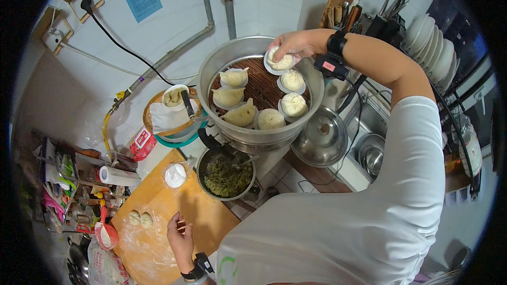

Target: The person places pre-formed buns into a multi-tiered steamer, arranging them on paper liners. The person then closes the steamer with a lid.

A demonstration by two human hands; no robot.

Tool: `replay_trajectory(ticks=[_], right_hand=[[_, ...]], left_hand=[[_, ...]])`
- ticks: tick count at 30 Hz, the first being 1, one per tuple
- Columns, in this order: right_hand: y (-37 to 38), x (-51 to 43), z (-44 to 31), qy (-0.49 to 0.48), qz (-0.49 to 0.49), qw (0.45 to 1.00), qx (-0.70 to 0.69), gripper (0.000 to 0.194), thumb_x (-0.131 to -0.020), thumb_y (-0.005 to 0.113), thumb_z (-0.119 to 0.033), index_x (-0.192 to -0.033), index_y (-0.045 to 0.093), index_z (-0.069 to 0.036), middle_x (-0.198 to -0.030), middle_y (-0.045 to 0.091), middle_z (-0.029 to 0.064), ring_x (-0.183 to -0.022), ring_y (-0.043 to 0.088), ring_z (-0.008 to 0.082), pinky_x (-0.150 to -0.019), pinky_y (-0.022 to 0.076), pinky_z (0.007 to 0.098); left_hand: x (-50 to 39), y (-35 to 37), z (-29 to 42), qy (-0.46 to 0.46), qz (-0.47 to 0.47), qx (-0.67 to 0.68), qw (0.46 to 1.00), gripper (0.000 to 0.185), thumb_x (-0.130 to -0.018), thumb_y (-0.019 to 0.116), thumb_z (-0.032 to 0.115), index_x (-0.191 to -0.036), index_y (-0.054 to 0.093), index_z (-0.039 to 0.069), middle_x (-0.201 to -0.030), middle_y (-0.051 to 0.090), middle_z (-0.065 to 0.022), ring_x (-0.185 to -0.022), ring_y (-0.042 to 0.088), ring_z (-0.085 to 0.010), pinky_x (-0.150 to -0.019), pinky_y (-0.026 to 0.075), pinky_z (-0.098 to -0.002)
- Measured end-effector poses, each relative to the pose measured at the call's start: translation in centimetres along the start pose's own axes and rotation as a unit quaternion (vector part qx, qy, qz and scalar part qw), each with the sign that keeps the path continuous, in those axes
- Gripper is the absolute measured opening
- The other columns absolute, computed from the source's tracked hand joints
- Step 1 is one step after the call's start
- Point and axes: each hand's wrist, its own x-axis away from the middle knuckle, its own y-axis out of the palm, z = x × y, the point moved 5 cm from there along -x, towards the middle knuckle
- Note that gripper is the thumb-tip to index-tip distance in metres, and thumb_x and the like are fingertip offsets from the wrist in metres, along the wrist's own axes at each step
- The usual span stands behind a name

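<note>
My right hand [298, 44] grips a pleated bun [279, 62] on a round paper liner at the far right of a large metal steamer [225, 128]. Thumb and fingers press on the bun, low over the brown slatted mat [259, 81]. Below it along the right side sit more pleated buns [294, 105] on liners. Several crescent-shaped dumplings [239, 114] line the left side. My left hand [180, 239] hangs over the floured wooden board [138, 255], fingers loosely curled and holding nothing. Near it on the board lie two small dough pieces [140, 219].
A pot of green filling [227, 178] stands between board and steamer. A white container of flour [175, 175] is on the board. A metal lid [323, 134] lies right of the steamer, beside the sink [366, 116]. A red scoop [106, 234] sits by the board's left edge.
</note>
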Motion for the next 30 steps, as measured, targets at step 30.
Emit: replay_trajectory(ticks=[30], right_hand=[[-0.5,-5.9,1.1,-0.138,0.08,0.899,0.409,0.064,-0.056,0.08,-0.01,-0.114,0.055,-0.001,-0.099,0.063,0.0106,-0.088,0.06,0.0197,-0.075,0.0489,0.0316]], left_hand=[[1.5,0.0,-1.0,-0.046,-0.002,-0.037,0.998,0.043,-0.076,0.061,-0.003,-0.117,0.05,0.002,-0.098,0.057,-0.012,-0.078,0.058,-0.0167,-0.064,0.048,-0.027]])
